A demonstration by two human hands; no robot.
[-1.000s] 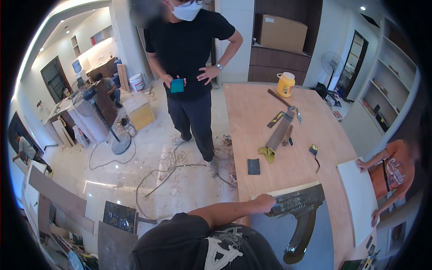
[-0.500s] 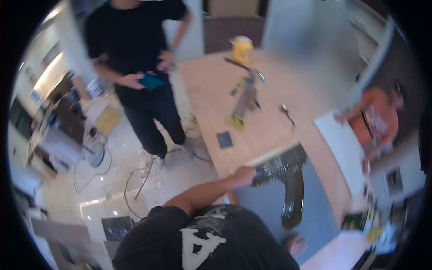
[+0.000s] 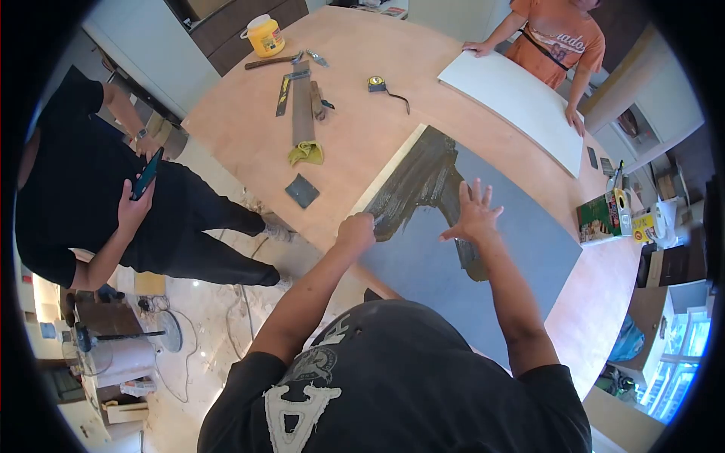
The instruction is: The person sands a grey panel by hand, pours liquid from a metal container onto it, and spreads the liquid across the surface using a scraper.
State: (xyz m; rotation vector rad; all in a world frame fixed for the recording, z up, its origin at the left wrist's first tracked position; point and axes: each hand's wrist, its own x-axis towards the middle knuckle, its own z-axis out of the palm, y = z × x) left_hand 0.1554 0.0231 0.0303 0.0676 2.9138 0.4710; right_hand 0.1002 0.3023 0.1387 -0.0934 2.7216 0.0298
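Note:
A blue-grey panel [image 3: 408,272] lies on the wooden table before me, with dark, wet-looking glue [image 3: 423,170] spread over its far left part and a strip running toward me. My left hand [image 3: 356,231] is closed at the panel's left edge, beside the glue; what it grips, if anything, is hidden. My right hand [image 3: 476,214] is over the glue strip, fingers spread and holding nothing. Whether it touches the panel cannot be made out.
Ahead lie a yellow tub [image 3: 266,38], a hammer [image 3: 273,62], a square [image 3: 284,94], a tape measure [image 3: 376,84] and a dark scraper piece [image 3: 302,191]. One person holds a white board [image 3: 517,106]; another, at left, holds a phone [image 3: 147,175]. A green can [image 3: 604,217] stands right.
The view has turned and sharpened. My right hand, low near the panel's close edge before, is now spread over the glue strip. My left hand stays at the panel's left edge.

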